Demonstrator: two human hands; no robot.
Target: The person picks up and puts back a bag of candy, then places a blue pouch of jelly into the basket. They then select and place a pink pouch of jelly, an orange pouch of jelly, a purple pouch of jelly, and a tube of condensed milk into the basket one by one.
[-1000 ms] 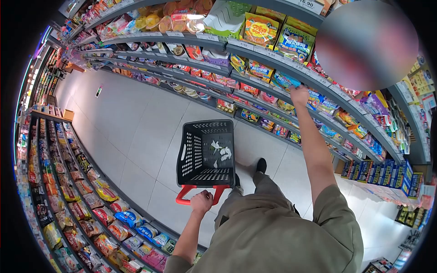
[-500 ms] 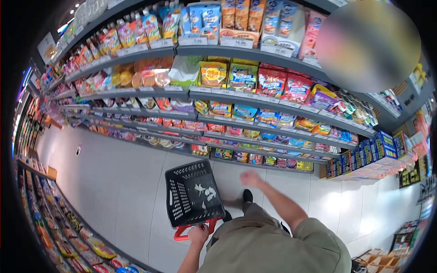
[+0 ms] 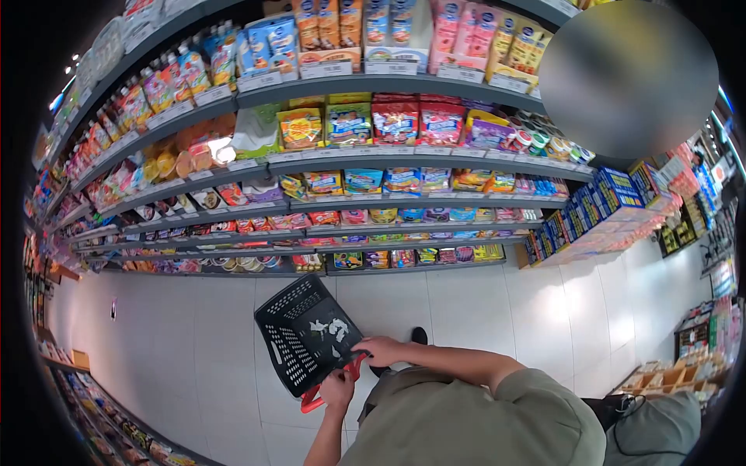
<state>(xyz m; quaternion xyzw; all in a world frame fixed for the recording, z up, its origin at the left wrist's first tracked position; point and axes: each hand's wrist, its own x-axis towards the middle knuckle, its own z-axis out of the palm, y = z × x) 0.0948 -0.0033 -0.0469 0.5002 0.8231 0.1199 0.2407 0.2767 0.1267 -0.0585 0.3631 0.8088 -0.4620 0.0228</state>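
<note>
A black perforated shopping basket [image 3: 273,351] with a red handle [image 3: 312,401] is in front of me, its near end at my waist. My left hand [image 3: 337,388] is closed around the red handle. At the right end of that handle, by the basket's near corner, my right hand [image 3: 378,351] is closed too, its fingertips partly hidden. White torn-looking scraps or marks [image 3: 337,329] show on the basket's dark bottom.
Long shelves [image 3: 318,161] of bagged sweets and pouches curve across the front. Stacked blue boxes [image 3: 587,210] stand at the shelf's right end. Another shelf [image 3: 105,415] runs along the lower left. Pale floor tiles [image 3: 474,311] lie between, and a grey bag-like shape [image 3: 657,427] is at lower right.
My right hand has come from the open air on the right to the basket's handle. The basket has turned slightly and shifted left in view, and the shelves have also slid left.
</note>
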